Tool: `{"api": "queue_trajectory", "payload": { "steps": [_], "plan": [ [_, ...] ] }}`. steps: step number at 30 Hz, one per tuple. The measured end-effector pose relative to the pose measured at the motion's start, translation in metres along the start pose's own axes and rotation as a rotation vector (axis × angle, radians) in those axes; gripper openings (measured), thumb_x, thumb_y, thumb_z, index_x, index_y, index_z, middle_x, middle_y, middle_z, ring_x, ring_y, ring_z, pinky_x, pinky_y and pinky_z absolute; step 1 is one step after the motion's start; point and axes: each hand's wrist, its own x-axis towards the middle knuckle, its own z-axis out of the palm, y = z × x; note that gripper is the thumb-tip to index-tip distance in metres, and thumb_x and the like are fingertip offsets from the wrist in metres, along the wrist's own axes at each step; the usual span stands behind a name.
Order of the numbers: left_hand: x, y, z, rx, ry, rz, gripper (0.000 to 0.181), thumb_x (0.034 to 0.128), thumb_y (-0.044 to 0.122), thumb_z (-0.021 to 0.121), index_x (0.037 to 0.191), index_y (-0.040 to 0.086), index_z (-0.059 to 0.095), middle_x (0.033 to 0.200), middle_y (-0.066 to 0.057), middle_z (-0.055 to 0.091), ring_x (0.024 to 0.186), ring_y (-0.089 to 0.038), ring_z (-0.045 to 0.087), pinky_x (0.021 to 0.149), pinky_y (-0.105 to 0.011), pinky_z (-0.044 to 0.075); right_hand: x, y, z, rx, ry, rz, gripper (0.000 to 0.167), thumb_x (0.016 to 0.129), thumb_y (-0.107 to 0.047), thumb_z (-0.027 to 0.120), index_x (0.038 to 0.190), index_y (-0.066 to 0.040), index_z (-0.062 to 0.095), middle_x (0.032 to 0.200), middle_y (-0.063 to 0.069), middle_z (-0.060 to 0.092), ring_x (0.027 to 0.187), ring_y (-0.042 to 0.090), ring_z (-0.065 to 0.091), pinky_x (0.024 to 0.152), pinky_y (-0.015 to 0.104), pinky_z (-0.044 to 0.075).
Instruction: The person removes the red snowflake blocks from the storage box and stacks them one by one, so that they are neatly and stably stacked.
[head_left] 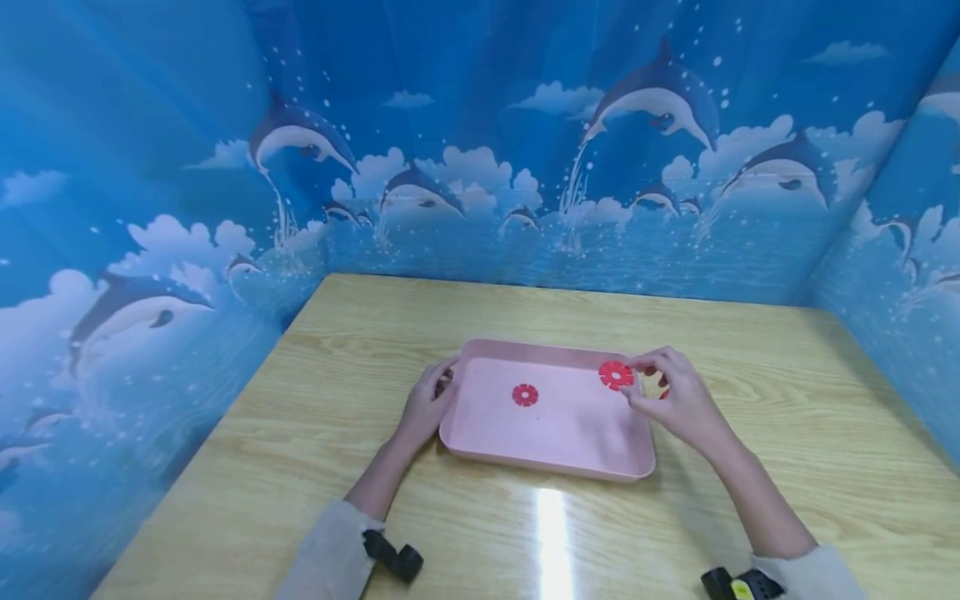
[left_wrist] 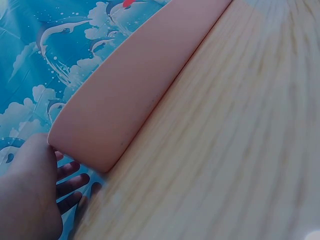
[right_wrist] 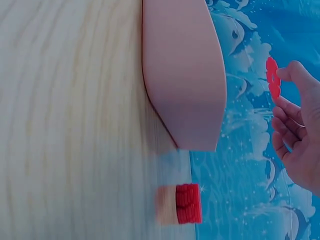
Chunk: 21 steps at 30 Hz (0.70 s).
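Between thumb and fingertips, my right hand (head_left: 686, 404) pinches a red notched disc (head_left: 616, 375) with a hole in its middle. It holds the disc above the back right corner of a pink tray (head_left: 577, 433). In the right wrist view the disc (right_wrist: 273, 78) appears nearly edge-on, and the other fingers are loosely bent. A similar red disc (head_left: 525, 395) lies inside the tray, left of its middle. My left hand (head_left: 429, 402) touches the tray's left side; in the left wrist view its fingers (left_wrist: 70, 186) are spread and relaxed beside the end wall.
Red pieces (right_wrist: 188, 203) sit stacked on the wooden table (head_left: 360, 333) just right of the tray, mostly hidden behind my right hand in the head view. A blue dolphin-print curtain (head_left: 480, 183) borders the table at the back, left and right.
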Motion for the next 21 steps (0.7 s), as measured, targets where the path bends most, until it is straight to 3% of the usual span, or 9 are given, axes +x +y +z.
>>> {"api": "queue_trajectory", "payload": {
  "steps": [7, 16, 21],
  "plan": [
    [0.001, -0.001, 0.0, 0.002, -0.001, -0.001, 0.042, 0.0847, -0.002, 0.053, 0.126, 0.001, 0.053, 0.099, -0.012, 0.055, 0.082, -0.021, 0.053, 0.073, -0.034, 0.047, -0.01, 0.014, -0.013, -0.023, 0.007, 0.033, 0.036, 0.074, -0.008, 0.074, 0.107, 0.001, 0.061, 0.098, 0.008, 0.051, 0.085, 0.021, 0.046, 0.062, 0.033, 0.048],
    [0.0, 0.0, 0.0, 0.01, -0.004, -0.003, 0.041, 0.085, -0.002, 0.053, 0.126, 0.001, 0.053, 0.098, -0.012, 0.054, 0.081, -0.021, 0.053, 0.073, -0.035, 0.047, -0.02, 0.03, -0.024, -0.018, 0.056, 0.036, 0.032, 0.076, -0.006, 0.073, 0.105, 0.001, 0.061, 0.097, 0.007, 0.052, 0.084, 0.018, 0.043, 0.064, 0.018, 0.038],
    [0.0, -0.001, 0.0, 0.016, -0.003, 0.0, 0.041, 0.0855, -0.002, 0.053, 0.126, 0.002, 0.053, 0.099, -0.011, 0.054, 0.081, -0.02, 0.053, 0.072, -0.035, 0.047, -0.025, 0.041, -0.029, 0.0, 0.08, 0.03, 0.031, 0.076, -0.002, 0.071, 0.105, 0.002, 0.061, 0.096, 0.006, 0.052, 0.083, 0.01, 0.042, 0.064, 0.017, 0.038]
  ]
}}
